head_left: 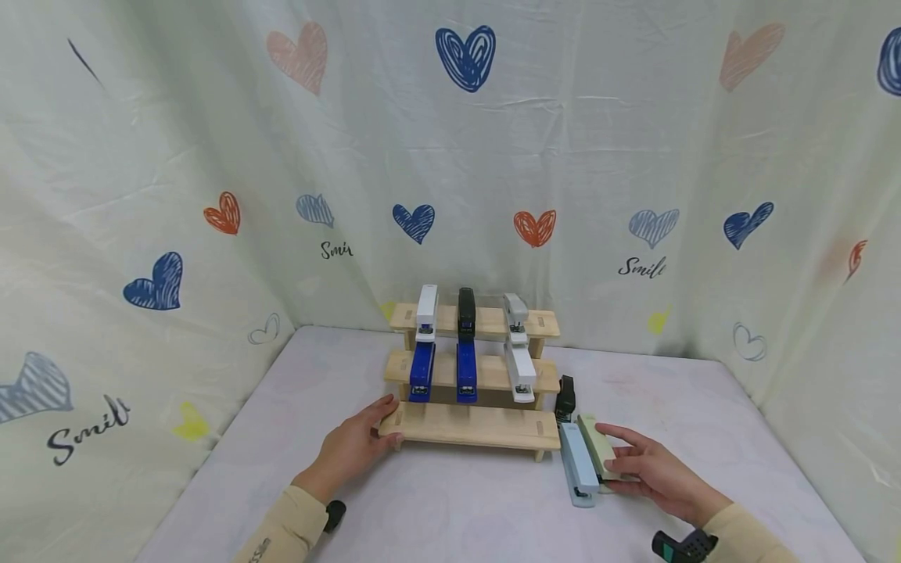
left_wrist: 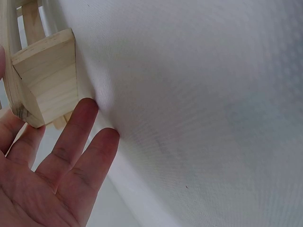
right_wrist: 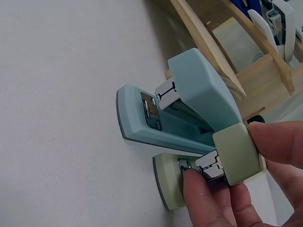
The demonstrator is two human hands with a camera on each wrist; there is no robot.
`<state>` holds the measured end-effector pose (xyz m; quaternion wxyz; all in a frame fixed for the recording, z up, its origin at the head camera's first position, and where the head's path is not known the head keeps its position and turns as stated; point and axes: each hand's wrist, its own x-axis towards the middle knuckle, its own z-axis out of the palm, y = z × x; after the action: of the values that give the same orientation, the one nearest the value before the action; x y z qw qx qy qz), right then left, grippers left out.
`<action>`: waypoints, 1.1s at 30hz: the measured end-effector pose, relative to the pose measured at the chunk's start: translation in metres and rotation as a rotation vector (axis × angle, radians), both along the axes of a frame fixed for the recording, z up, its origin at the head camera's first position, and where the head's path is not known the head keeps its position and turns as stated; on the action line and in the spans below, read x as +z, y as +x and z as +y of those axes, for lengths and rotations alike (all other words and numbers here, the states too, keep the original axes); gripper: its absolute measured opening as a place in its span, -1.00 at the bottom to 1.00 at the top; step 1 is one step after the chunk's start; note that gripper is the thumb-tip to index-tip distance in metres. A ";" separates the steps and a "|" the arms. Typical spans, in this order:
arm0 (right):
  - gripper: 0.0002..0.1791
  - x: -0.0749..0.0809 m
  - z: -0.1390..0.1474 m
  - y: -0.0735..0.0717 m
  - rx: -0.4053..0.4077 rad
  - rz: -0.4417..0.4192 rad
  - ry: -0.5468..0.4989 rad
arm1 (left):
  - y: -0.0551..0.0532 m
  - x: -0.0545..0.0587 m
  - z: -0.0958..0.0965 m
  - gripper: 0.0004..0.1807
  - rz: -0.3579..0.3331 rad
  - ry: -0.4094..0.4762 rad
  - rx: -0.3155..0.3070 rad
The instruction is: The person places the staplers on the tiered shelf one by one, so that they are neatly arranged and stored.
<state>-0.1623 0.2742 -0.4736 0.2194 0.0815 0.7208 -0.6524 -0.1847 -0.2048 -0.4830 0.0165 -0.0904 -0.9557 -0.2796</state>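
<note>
A three-step wooden rack (head_left: 472, 426) stands on the table. At the left end of its lowest step, my left hand (head_left: 357, 446) holds the board between thumb and fingers; in the left wrist view, two outer fingers (left_wrist: 75, 127) stretch past the corner. To the right of the rack, my right hand (head_left: 651, 473) grips a pale green stapler (head_left: 597, 446). The right wrist view shows the thumb and fingers about the green stapler's head (right_wrist: 236, 153), one fingertip near its base plate. A light blue stapler (head_left: 579, 461) lies right beside it, its jaw facing the same way.
A black stapler (head_left: 565, 397) sits behind the light blue one, close to the rack. On the top step are a white stapler (head_left: 426, 309), a black stapler (head_left: 466, 309) and a grey-white stapler (head_left: 516, 313). Two blue staplers (head_left: 422, 367) and a white stapler (head_left: 521, 367) occupy the middle step.
</note>
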 end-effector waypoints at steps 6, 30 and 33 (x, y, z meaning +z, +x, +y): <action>-0.20 0.000 0.000 0.001 -0.009 -0.004 -0.012 | 0.000 0.000 0.000 -0.29 -0.013 0.000 0.004; -0.17 0.002 -0.004 0.001 -0.039 -0.003 0.004 | 0.001 0.000 0.001 -0.29 -0.008 -0.001 0.007; -0.18 0.002 -0.004 0.001 -0.036 -0.003 0.004 | 0.001 0.001 0.001 -0.29 -0.008 -0.001 0.008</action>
<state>-0.1610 0.2705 -0.4715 0.2085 0.0959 0.7202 -0.6547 -0.1837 -0.2035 -0.4825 0.0137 -0.0854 -0.9562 -0.2796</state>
